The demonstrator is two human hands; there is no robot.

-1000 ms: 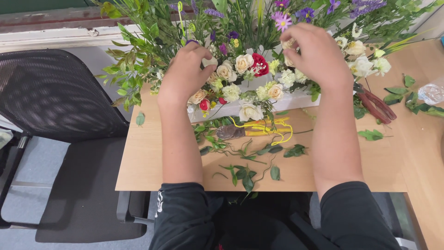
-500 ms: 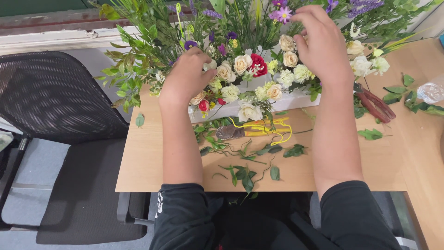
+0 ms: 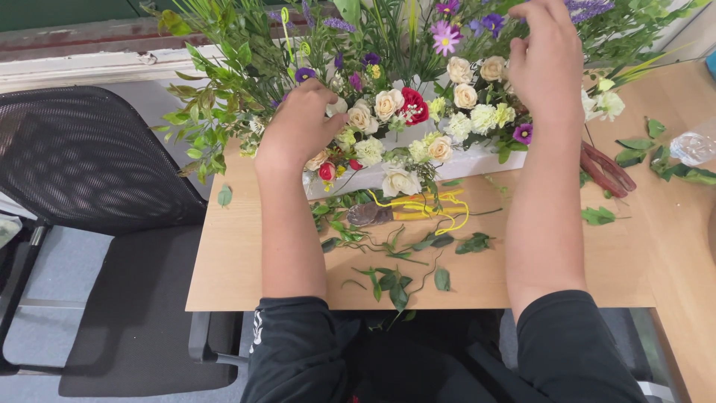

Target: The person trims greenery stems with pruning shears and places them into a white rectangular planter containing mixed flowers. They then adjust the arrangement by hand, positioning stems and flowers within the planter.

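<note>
Light is bright, soft and even, with no single strong source evident. Shadows are faint: a weak one lies under the flowers along the bench, and the space below the bench edge is dark. No glare shows on the wood. Focus is sharp across the middle; the hands look crisp. Straight edges bow slightly towards the frame's borders.

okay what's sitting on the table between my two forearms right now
In the head view, between the left hand and right hand forearms lie yellow-handled cutters and scattered cut green leaves on the wooden table.
</note>
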